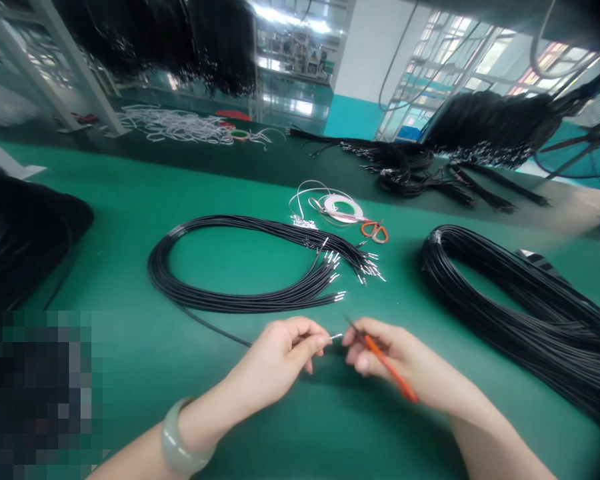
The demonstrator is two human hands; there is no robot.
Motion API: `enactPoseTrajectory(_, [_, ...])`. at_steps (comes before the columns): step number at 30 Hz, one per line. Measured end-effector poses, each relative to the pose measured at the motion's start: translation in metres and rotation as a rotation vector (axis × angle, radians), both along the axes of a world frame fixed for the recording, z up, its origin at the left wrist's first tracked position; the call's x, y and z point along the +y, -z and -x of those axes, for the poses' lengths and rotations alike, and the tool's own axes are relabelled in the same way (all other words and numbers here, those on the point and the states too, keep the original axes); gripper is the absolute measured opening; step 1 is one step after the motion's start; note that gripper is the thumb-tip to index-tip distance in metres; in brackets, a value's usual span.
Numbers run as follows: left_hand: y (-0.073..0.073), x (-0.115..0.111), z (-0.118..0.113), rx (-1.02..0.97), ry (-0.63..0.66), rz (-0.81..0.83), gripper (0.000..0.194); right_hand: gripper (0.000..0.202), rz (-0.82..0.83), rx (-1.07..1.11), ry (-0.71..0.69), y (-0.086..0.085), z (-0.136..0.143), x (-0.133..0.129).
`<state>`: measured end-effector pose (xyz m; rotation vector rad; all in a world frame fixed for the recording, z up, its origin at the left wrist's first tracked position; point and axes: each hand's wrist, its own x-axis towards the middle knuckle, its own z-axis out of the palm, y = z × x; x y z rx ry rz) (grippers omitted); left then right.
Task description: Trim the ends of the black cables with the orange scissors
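In the lower middle, my left hand (293, 343) pinches the end of a black cable (215, 327). A short pale tip (336, 336) pokes out past its fingertips. Just to the right, my right hand (387, 353) grips a slim orange-handled tool (391, 368) with a thin, dark pointed end; its exact kind is unclear. The two hands are close but apart. Beyond them lies a looped bundle of black cables (240, 303), its pale-tipped ends gathered on the right. The held cable runs back to this loop.
Orange-handled scissors (375, 232) lie near a white tape roll (344, 208) on the green table (240, 167). A big cable coil (510, 327) is at right, dark cables (25, 233) at left. White strips (180, 125) and more black cables (405, 167) lie farther back.
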<state>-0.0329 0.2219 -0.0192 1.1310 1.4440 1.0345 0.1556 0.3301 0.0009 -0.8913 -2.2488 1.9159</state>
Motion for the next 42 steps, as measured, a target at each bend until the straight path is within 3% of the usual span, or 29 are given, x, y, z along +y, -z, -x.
enactPoseTrajectory(2, [0.000,0.000,-0.001,0.071,0.019,-0.013,0.021,0.025,-0.018,0.099,0.176,0.001,0.000,0.000])
enactPoseTrajectory(4, [0.001,0.000,-0.002,0.156,0.046,-0.042,0.022,0.023,-0.106,0.150,0.266,0.006,0.003,-0.004])
enactPoseTrajectory(8, [0.008,0.000,-0.003,0.472,0.140,-0.199,0.025,0.012,-0.239,0.118,0.184,0.011,0.008,-0.010])
enactPoseTrajectory(11, [0.014,0.000,-0.003,0.768,0.233,-0.391,0.025,0.009,-0.190,0.078,0.091,0.009,0.006,-0.009])
enactPoseTrajectory(13, [0.016,0.000,-0.003,0.864,0.290,-0.494,0.026,0.008,-0.103,0.071,0.045,0.007,0.004,-0.007])
enactPoseTrajectory(18, [0.014,0.002,0.002,0.808,0.353,-0.564,0.024,0.011,0.002,0.094,-0.008,0.004,0.001,-0.004])
enactPoseTrajectory(23, [0.009,0.002,0.005,0.587,0.342,-0.528,0.021,0.018,0.110,0.184,0.046,0.005,0.003,-0.004])
enactPoseTrajectory(27, [0.004,0.001,0.004,0.405,0.240,-0.482,0.016,0.033,0.345,0.257,0.137,0.013,0.005,-0.003])
enactPoseTrajectory(32, [0.002,0.000,-0.001,0.307,0.076,-0.439,0.011,0.032,0.528,0.290,0.227,0.018,0.012,-0.005])
enactPoseTrajectory(36, [0.009,-0.001,-0.004,0.397,-0.015,-0.550,0.009,0.037,0.652,0.300,0.281,0.017,0.015,-0.009])
enactPoseTrajectory(42, [0.014,-0.001,-0.009,0.755,-0.085,-0.741,0.013,0.036,0.769,0.259,0.345,0.018,0.013,-0.011])
